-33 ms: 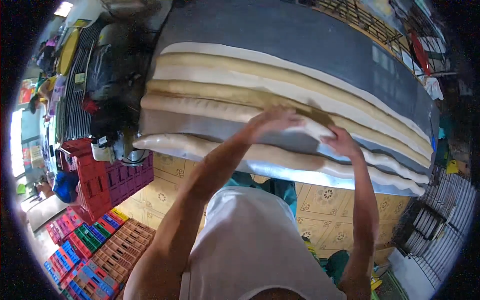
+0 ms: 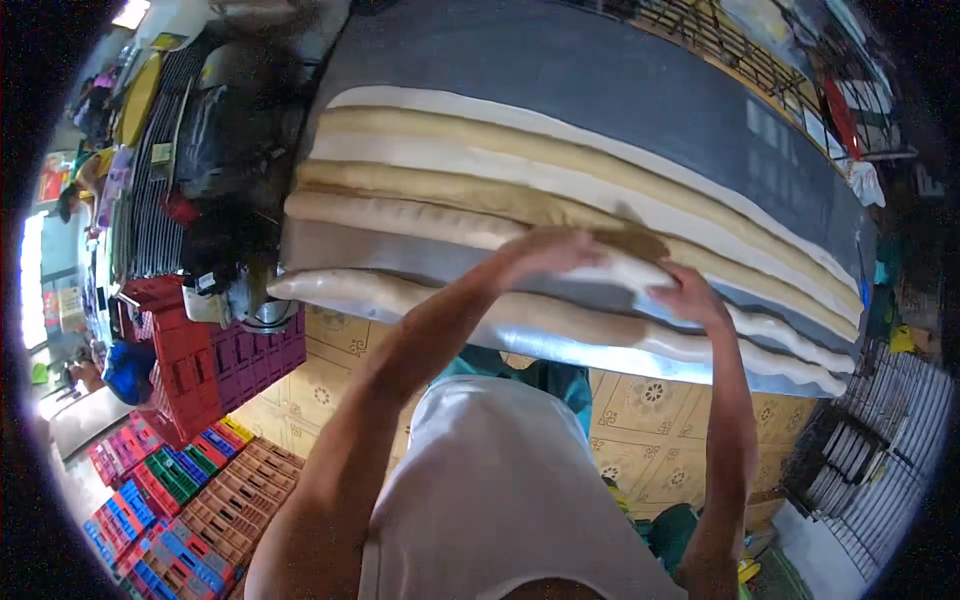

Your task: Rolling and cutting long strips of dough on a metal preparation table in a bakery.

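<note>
Right hand (image 2: 692,298) pinches the raised dough roll (image 2: 636,272), left hand (image 2: 557,250) blurred, grip can't be told; light, even support over the table (image 2: 560,50) likely avoids thin spots.

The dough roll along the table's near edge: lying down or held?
Lying on the table: the dough roll runs beneath both forearms, while left hand and right hand are at the next roll.

Left hand (image 2: 556,250) slightly lower.
</note>
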The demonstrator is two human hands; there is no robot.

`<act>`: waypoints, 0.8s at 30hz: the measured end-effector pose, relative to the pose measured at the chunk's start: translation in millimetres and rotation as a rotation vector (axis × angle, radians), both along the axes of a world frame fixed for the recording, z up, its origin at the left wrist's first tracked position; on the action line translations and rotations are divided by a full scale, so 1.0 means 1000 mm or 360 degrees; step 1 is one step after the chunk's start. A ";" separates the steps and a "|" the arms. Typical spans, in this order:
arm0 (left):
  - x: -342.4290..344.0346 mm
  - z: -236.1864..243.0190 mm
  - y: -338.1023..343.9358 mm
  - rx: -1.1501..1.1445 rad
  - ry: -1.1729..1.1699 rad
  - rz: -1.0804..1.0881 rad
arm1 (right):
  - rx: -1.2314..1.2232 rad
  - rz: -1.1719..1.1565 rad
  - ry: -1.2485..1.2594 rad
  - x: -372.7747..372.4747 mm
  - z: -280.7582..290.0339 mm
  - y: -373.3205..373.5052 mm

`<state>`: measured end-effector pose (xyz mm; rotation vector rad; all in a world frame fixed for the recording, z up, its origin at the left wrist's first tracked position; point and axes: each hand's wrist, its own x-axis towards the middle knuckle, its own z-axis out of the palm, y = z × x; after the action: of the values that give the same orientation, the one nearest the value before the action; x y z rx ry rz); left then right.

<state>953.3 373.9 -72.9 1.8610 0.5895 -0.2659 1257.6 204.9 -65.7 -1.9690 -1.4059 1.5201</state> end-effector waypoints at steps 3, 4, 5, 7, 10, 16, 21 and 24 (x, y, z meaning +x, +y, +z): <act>-0.019 -0.012 -0.038 0.0459 0.0027 -0.0220 | 0.0239 0.0248 -0.0346 -0.034 0.004 -0.021; -0.041 -0.065 -0.061 0.0590 -0.0319 -0.0018 | 0.0547 0.0494 -0.0662 -0.053 -0.004 -0.018; -0.040 -0.051 -0.068 0.0802 -0.0384 0.0069 | 0.0704 0.0443 -0.0819 -0.063 -0.014 -0.029; -0.057 -0.021 -0.063 0.1186 -0.0516 0.0217 | 0.0892 0.0220 -0.0823 -0.099 0.016 -0.024; -0.103 0.005 -0.042 0.1035 -0.0431 0.0586 | 0.1046 -0.0194 -0.0780 -0.164 0.015 -0.027; -0.201 -0.019 0.012 0.1538 0.0012 0.0322 | 0.1128 0.0270 -0.0867 -0.308 0.010 0.069; -0.186 -0.018 0.047 0.1531 -0.0141 0.0402 | 0.0941 0.0231 -0.1046 -0.302 -0.029 0.100; -0.184 -0.015 0.064 0.1137 -0.0386 0.0534 | 0.0731 0.0189 -0.0629 -0.281 -0.029 0.119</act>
<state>769.0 437.8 -87.7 2.3733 0.8862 0.4464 976.8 324.2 -94.2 -1.9729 -1.8546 0.7623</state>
